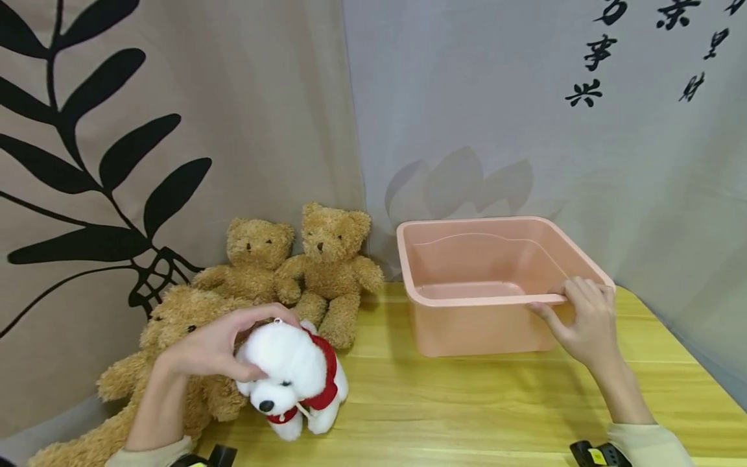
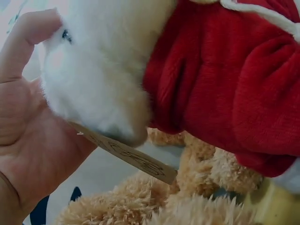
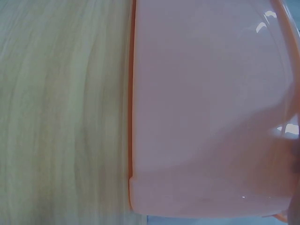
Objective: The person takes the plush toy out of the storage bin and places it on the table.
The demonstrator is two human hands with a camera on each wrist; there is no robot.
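Note:
My left hand [image 1: 224, 347] grips a white plush dog [image 1: 286, 370] by the head, thumb on one side and fingers on the other. The dog wears a red garment [image 2: 211, 70] with a white cord. A brown paper tag [image 2: 136, 157] hangs by its head in the left wrist view. My right hand [image 1: 586, 321] holds the near right rim of a pink plastic bin [image 1: 481, 327], fingers over the edge and thumb outside. In the right wrist view the bin's outer wall [image 3: 211, 103] fills most of the picture.
Two tan teddy bears, one at the left [image 1: 257, 246] and one at the right [image 1: 332, 259], sit against the back curtain. A larger teddy bear [image 1: 181, 318] leans behind my left arm. All stand on a wooden table [image 1: 455, 408], whose right edge slants past the bin.

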